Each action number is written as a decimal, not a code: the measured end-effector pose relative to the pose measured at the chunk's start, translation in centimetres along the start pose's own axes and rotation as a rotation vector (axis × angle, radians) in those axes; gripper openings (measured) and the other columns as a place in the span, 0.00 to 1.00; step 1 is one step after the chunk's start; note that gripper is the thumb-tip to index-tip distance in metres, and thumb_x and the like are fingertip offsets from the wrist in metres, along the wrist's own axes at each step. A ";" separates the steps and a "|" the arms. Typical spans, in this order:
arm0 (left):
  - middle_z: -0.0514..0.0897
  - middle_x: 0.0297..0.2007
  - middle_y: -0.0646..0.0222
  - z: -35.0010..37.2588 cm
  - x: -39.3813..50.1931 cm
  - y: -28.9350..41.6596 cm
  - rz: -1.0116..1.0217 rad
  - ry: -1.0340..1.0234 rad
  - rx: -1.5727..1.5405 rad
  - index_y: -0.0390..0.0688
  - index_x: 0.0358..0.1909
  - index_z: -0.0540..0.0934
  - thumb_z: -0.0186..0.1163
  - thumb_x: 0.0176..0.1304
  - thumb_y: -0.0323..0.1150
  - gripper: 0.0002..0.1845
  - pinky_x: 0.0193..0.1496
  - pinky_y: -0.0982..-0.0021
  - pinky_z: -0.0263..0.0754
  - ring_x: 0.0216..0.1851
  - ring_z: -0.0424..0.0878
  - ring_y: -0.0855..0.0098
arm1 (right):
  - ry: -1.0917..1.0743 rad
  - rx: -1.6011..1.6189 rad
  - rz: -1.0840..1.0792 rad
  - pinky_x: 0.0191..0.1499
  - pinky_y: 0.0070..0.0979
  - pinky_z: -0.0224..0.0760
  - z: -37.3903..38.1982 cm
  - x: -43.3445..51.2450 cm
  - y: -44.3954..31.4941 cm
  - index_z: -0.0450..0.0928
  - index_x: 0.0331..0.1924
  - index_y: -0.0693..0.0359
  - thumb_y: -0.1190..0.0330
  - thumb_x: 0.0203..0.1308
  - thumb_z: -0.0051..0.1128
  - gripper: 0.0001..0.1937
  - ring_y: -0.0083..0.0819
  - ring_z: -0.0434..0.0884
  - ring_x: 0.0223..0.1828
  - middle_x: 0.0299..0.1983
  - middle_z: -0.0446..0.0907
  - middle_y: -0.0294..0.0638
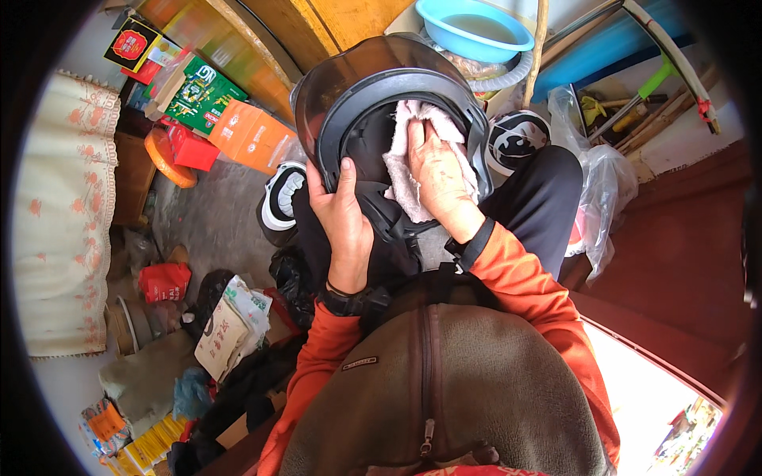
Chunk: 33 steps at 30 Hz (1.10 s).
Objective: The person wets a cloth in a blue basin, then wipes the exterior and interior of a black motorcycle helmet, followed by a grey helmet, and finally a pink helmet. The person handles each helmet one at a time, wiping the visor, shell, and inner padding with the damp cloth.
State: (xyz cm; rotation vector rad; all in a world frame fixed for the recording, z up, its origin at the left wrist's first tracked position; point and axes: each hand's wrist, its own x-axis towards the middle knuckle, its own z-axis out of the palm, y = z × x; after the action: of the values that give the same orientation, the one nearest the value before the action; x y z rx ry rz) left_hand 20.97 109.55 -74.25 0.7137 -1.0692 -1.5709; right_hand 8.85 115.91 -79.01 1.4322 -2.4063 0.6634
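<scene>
A dark motorcycle helmet with a smoky visor [363, 65] rests at my lap, its opening turned up towards me. My left hand [342, 211] grips the helmet's left rim, thumb on the edge and fingers behind it. Inside the opening, my right hand [437, 166] presses a pale pink cloth [402, 157] against the dark lining, with the fingertips partly covered by a fold. A black chin strap [387, 220] hangs over the lower edge of the helmet.
Beyond the helmet is a light blue basin [476, 30] holding murky water. Boxes, including a green carton [202, 95] and an orange box [250, 134], stand at the left. Clear plastic sheeting [601, 184] hangs by my right knee. Bags [223, 336] lie at the lower left.
</scene>
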 end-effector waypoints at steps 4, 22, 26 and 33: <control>0.78 0.59 0.67 -0.2 0.5 -0.1 0.111 -0.064 0.018 0.35 0.67 0.69 0.64 0.67 0.24 0.28 0.63 0.72 0.67 0.55 0.76 0.74 | -0.207 0.527 -0.068 0.44 0.33 0.77 -1.0 0.3 0.3 0.76 0.48 0.67 0.80 0.57 0.54 0.14 0.40 0.87 0.42 0.40 0.84 0.52; 0.75 0.62 0.68 -1.5 2.5 4.1 0.107 0.171 -0.097 0.41 0.69 0.68 0.62 0.70 0.29 0.27 0.64 0.72 0.67 0.59 0.73 0.74 | 0.018 1.658 0.521 0.45 0.28 0.77 -9.3 -6.5 5.7 0.78 0.48 0.63 0.72 0.56 0.62 0.15 0.34 0.83 0.43 0.43 0.82 0.42; 0.74 0.64 0.68 -1.3 2.3 4.2 0.132 0.224 -0.093 0.41 0.70 0.67 0.61 0.70 0.30 0.28 0.66 0.72 0.64 0.61 0.71 0.74 | -0.084 1.559 0.492 0.43 0.30 0.76 -9.0 -7.8 5.4 0.79 0.46 0.62 0.72 0.52 0.63 0.16 0.37 0.82 0.41 0.41 0.82 0.43; 0.69 0.65 0.67 -1.4 2.1 4.7 0.221 0.167 -0.100 0.42 0.73 0.57 0.66 0.68 0.38 0.38 0.52 0.77 0.72 0.61 0.71 0.77 | -0.031 1.369 0.378 0.40 0.33 0.76 -9.5 -8.5 3.0 0.80 0.44 0.61 0.73 0.46 0.65 0.17 0.41 0.82 0.39 0.39 0.81 0.44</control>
State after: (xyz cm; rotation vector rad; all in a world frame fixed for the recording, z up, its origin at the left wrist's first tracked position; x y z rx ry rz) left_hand 23.65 106.92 -70.46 0.6250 -0.9071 -1.3417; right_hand 10.24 128.38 -75.33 1.2025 -2.1771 2.7009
